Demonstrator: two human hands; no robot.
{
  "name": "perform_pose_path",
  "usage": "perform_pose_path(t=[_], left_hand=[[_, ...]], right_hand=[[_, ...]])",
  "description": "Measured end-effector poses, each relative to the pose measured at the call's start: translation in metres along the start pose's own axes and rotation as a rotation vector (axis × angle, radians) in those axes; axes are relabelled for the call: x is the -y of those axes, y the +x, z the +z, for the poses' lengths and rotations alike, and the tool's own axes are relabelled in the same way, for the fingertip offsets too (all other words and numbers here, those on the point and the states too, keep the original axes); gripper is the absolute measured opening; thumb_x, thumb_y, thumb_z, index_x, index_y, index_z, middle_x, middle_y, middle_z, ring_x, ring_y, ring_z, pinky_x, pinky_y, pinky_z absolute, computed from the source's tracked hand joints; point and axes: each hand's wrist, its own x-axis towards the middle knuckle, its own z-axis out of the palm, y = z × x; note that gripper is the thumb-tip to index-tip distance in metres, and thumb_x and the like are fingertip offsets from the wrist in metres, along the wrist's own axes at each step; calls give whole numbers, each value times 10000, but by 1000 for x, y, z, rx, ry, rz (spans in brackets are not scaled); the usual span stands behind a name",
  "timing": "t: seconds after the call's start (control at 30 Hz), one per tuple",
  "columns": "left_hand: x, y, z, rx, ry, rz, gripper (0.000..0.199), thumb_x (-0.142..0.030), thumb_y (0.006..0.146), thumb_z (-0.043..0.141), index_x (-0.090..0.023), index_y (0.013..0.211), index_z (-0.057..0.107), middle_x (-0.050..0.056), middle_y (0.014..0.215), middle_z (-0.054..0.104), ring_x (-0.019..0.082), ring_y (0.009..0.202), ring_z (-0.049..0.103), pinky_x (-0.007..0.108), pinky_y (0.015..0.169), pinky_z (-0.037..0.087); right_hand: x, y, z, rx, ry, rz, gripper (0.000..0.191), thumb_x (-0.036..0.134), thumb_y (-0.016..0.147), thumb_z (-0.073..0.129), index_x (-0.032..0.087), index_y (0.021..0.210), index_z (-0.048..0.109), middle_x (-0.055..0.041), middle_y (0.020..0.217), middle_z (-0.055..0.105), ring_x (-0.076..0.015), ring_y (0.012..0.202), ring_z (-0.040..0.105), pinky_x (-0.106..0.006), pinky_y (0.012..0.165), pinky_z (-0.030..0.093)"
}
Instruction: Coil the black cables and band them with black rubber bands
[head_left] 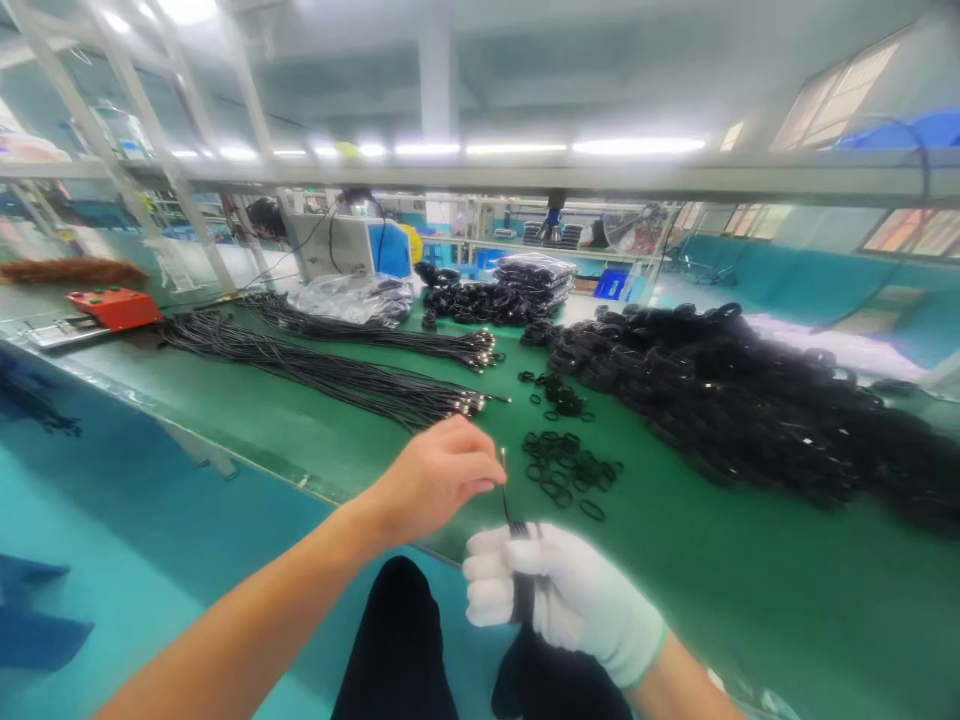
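Note:
My right hand point(574, 600), in a white knit glove, is closed round a coiled black cable point(523, 597) just past the bench's front edge. One end of that cable sticks up from the coil, with a thin metal connector point(503, 457) at its tip. My bare left hand point(450, 470) pinches the cable just below this tip. Right of my hands, small black rings point(566, 465) lie loose in two clusters. Behind my left hand stretches a bundle of straight black cables point(337, 375), their metal ends towards me, and a second bundle point(390, 340) lies beyond it.
A large heap of coiled black cables point(712, 380) covers the bench's right side. At the back are a smaller pile point(480, 303), clear plastic bags point(352, 298) and a white-and-blue machine point(349, 245). A red device point(116, 308) sits at left on the green bench top point(300, 440).

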Motion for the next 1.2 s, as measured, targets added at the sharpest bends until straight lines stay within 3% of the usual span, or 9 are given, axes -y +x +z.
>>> perform_pose_path(t=[0.2, 0.27, 0.37, 0.47, 0.6, 0.7, 0.87, 1.03, 1.2], left_hand=[[-12, 9, 2, 427, 35, 39, 135, -172, 804, 585, -172, 685, 648, 20, 832, 611, 121, 750, 553, 194, 639, 417], [-8, 15, 2, 515, -88, -55, 124, -201, 784, 620, -179, 664, 642, -11, 730, 609, 105, 682, 549, 184, 591, 395], [1, 14, 9, 560, -453, -344, 92, -258, 761, 636, -174, 724, 624, -44, 615, 575, 79, 540, 513, 176, 512, 378], [3, 1, 25, 478, -780, -583, 148, -301, 753, 616, -162, 748, 566, -69, 516, 483, 70, 443, 422, 175, 427, 340], [-8, -18, 41, 223, -924, -688, 122, -283, 782, 558, -162, 784, 537, -63, 592, 478, 65, 486, 402, 170, 434, 322], [-17, -27, 44, 85, -879, -700, 97, -229, 815, 504, -160, 838, 568, -32, 715, 539, 78, 599, 456, 182, 532, 371], [-25, -40, 46, 54, -974, -702, 157, -229, 857, 468, -171, 976, 553, -3, 803, 583, 105, 668, 507, 220, 612, 418], [-33, -44, 52, -162, -695, -600, 121, -197, 865, 466, -169, 911, 575, 17, 858, 588, 136, 785, 545, 252, 723, 432], [-30, -49, 51, -96, -748, -540, 144, -131, 813, 495, -175, 946, 526, 11, 852, 570, 112, 689, 522, 224, 629, 439]], right_hand=[[-5, 0, -12, 17, -73, 80, 278, 270, 712, 689, 124, 848, 495, 3, 706, 440, -115, 632, 448, -343, 716, 399], [-7, -1, -14, 31, -50, 110, 312, 304, 696, 704, 137, 829, 476, 13, 698, 439, -111, 621, 453, -353, 724, 409], [-9, -4, -17, 37, -9, 92, 358, 305, 666, 735, 166, 797, 432, 38, 677, 420, -97, 601, 445, -342, 725, 419], [-10, -7, -19, 21, -1, 63, 406, 298, 635, 763, 179, 802, 413, 45, 673, 433, -104, 623, 481, -333, 725, 428], [-8, -6, -19, -43, -141, -4, 397, 350, 662, 739, 134, 906, 511, -36, 707, 588, -235, 835, 605, -394, 735, 459], [-2, -3, -16, -37, -308, -58, 372, 371, 734, 666, 84, 958, 590, -103, 692, 674, -283, 853, 651, -413, 720, 482], [10, -1, -2, 77, -451, -45, 282, 307, 771, 594, 66, 901, 661, -135, 665, 704, -263, 718, 680, -418, 702, 507], [16, -1, 9, 100, -518, -42, 230, 243, 779, 555, 53, 810, 681, -134, 644, 702, -252, 770, 676, -437, 802, 488], [18, 2, 16, 105, -616, 27, 252, 290, 790, 570, 61, 799, 674, -127, 657, 702, -250, 774, 672, -430, 809, 489]])
